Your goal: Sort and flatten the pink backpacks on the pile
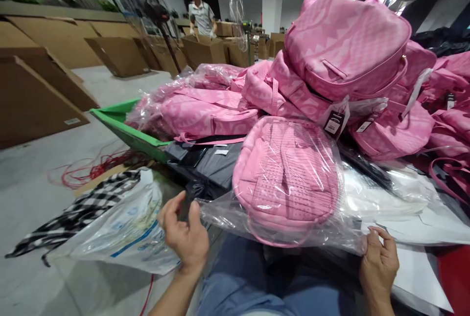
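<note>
Right in front of me lies a pink backpack [282,174] inside a clear plastic bag [227,213]. The mouth of the plastic bag spreads out towards my lap. At its right corner my right hand [380,262] pinches the edge of the plastic. My left hand [185,233] is at the left corner with thumb and fingers apart, close to the plastic; whether it touches is unclear. Behind the bagged backpack a larger pink backpack [348,42] rests on top of a heap of others. Black hang tags [335,123] dangle from the heap.
Dark folded packs [216,162] and white plastic sheets [385,193] lie under and beside the backpack. A green bin edge [128,130] is at left. On the floor are a white sack [125,237] and red cord [91,167]. Cartons [117,56], fans [154,10] and a person [201,15] are behind.
</note>
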The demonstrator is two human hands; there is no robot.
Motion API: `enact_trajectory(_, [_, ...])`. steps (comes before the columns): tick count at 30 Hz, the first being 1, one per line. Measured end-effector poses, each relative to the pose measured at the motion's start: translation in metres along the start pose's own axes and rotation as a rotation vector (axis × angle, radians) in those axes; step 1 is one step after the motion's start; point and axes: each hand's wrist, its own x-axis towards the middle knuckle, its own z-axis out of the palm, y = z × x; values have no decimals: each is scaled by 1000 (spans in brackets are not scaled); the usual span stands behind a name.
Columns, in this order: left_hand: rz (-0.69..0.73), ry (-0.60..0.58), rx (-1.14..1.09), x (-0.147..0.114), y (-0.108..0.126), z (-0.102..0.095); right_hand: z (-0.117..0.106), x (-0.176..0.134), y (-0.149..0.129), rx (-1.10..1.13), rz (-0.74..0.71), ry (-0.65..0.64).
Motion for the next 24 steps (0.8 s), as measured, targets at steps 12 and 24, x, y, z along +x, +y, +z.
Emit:
enact_trajectory(12, [785, -803, -38, -8, 66, 20, -4, -5, 21, 50, 29, 41])
enact_trajectory(24, [838, -964, -18, 4, 70, 20, -7, -7, 17, 104, 20, 9])
